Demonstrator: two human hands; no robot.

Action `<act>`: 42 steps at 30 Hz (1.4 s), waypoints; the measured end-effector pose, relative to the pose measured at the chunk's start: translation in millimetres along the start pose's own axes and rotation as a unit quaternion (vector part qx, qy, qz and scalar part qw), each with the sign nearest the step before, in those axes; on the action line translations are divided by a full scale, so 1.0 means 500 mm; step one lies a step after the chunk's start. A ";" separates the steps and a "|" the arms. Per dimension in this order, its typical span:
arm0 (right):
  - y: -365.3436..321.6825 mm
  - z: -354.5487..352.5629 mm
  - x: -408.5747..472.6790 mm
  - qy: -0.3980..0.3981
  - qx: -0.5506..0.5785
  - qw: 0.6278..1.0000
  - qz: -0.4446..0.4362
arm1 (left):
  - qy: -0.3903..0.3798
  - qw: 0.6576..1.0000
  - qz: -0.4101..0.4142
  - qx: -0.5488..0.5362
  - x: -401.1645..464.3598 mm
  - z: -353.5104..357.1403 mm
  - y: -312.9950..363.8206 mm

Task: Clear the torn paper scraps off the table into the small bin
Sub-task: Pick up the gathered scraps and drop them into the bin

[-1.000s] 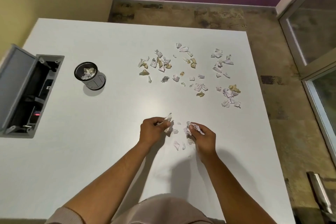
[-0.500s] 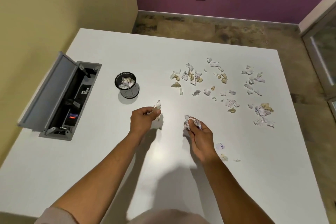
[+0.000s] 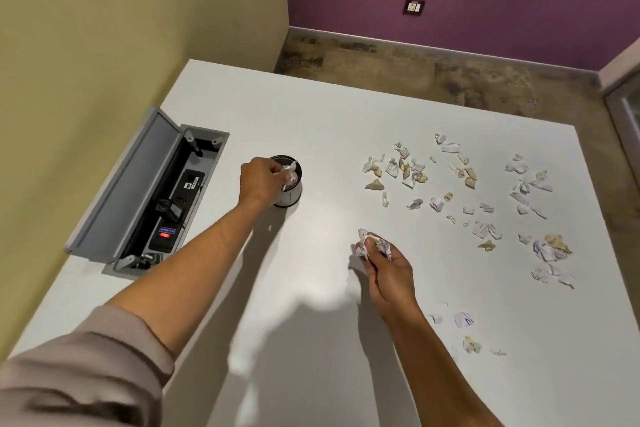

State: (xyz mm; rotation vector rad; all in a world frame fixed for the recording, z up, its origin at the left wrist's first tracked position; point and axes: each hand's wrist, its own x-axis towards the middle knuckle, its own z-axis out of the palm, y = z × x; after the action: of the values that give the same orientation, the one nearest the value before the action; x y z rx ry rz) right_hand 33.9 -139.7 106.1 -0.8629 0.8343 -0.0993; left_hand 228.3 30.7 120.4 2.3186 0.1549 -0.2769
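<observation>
scraps [image 3: 446,184] mostly far right on table [image 3: 329,121] | left hand [image 3: 258,180] grip pinching wad over bin [image 3: 289,198] | right hand [image 3: 388,270] grip clamped on wad | risk: narrow bin, release may spill

Two bare forearms reach up from the bottom of the frame. The left hand [image 3: 260,183], left of centre, has its fingers curled, pinching paper scraps [image 3: 290,174]. The right hand [image 3: 388,270], lower centre-right, grips crumpled paper [image 3: 367,243] at its fingertips.

Left hand [image 3: 258,182] holds scraps over the bin [image 3: 290,191]; right hand [image 3: 388,270] grips a wad [image 3: 372,244].
</observation>
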 end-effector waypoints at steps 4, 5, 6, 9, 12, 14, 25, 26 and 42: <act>0.014 0.014 0.014 -0.003 -0.010 1.000 0.001 | -0.052 0.972 0.059 0.220 0.060 0.012 0.008; 0.019 0.018 0.019 -0.004 -0.011 1.000 0.002 | -0.070 0.956 0.071 0.276 0.073 0.018 0.009; 0.023 0.021 0.023 -0.003 -0.017 1.000 0.003 | -0.088 0.941 0.079 0.316 0.080 0.024 0.010; 0.034 0.024 0.036 -0.006 -0.050 0.999 -0.004 | -0.130 0.911 0.096 0.379 0.104 0.042 0.009; 0.041 0.024 0.042 -0.025 -0.077 0.997 -0.006 | -0.150 0.895 0.108 0.405 0.125 0.057 0.007; 0.045 0.026 0.041 -0.024 -0.083 0.996 -0.001 | -0.162 0.886 0.109 0.420 0.128 0.066 0.008; 0.046 0.025 0.044 -0.028 -0.111 0.993 0.007 | -0.172 0.896 0.109 0.395 0.147 0.052 0.016; 0.047 0.024 0.042 -0.028 -0.112 0.993 0.009 | -0.170 0.898 0.111 0.391 0.149 0.047 0.020; 0.059 0.004 0.028 -0.033 -0.107 0.993 0.035 | -0.291 0.862 0.071 0.408 0.159 0.070 0.018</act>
State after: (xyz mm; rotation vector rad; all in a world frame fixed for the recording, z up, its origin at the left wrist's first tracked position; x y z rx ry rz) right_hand 38.1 -124.2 77.5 -1.0313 0.8209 0.0808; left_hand 301.8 1.5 83.5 2.9059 -0.5381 -1.1285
